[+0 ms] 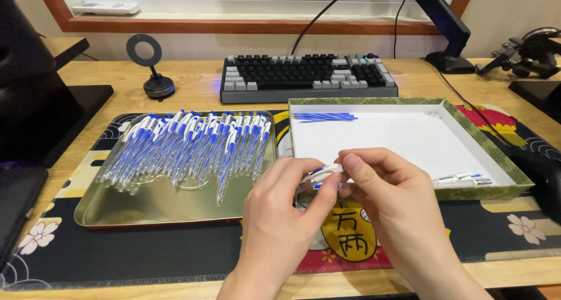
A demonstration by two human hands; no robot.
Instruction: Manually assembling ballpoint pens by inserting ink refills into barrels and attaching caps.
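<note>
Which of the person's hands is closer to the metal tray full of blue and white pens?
Left. The left hand sits just beside the metal tray's right edge, holding a pen. The right hand is farther right, in front of the white box.

Head cam, looks down n forward, close over desk (pixel 198 81).

Shallow square box (pixel 489 141), green patterned rim, white inside, right of centre on the desk mat.
</note>
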